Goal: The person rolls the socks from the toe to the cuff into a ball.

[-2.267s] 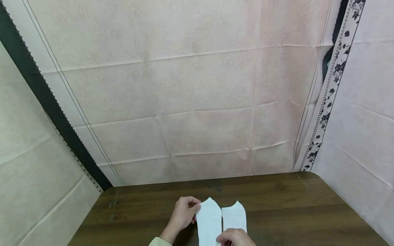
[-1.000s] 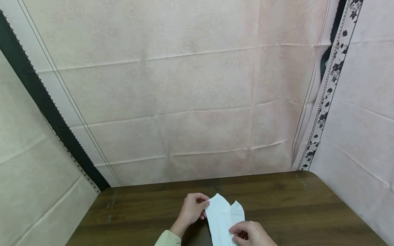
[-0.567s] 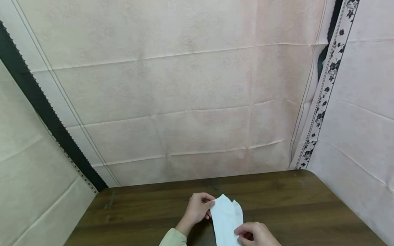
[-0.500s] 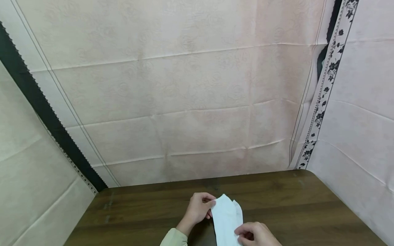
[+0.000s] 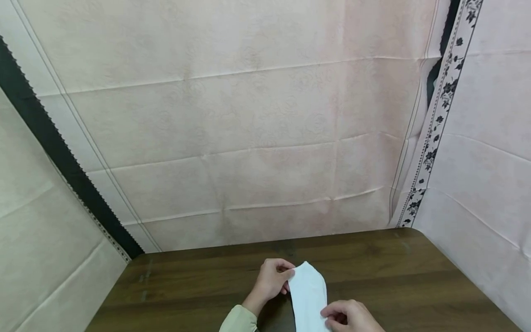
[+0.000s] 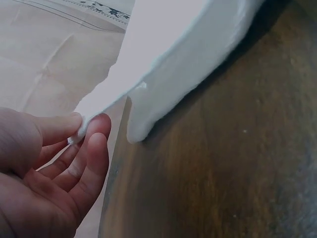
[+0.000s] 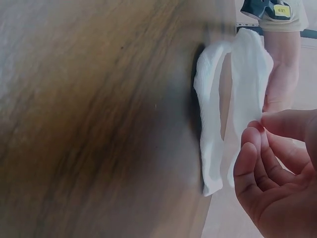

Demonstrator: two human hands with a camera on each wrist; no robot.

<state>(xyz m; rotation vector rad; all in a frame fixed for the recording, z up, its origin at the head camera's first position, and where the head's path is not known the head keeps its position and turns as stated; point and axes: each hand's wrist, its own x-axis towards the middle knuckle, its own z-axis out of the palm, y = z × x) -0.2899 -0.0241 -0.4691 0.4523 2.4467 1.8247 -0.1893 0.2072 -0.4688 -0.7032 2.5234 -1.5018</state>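
Observation:
A white sock (image 5: 308, 295) is held up over the wooden table (image 5: 199, 286) at the bottom of the head view. My left hand (image 5: 270, 280) pinches its far left corner between thumb and forefinger. With thumb and fingertips, my right hand (image 5: 351, 316) pinches the right edge nearer to me. Beneath lies a second white sock (image 7: 209, 119), flat on the table in the right wrist view, with a gap between the two. From the head, the upper sock hides nearly all of the lower one. The left wrist view shows the lower sock's end (image 6: 141, 121) below the raised one.
Pale cloth (image 5: 257, 138) hangs behind the table, with more cloth at both sides. A dark strip (image 5: 62, 147) runs down at the left and a floral border (image 5: 439, 124) at the right. Bare wood stretches out on either side of the hands.
The two socks were side by side. Both hands have carried the left one rightward over the other, which has gone from narrowly showing to almost fully covered in the head view.

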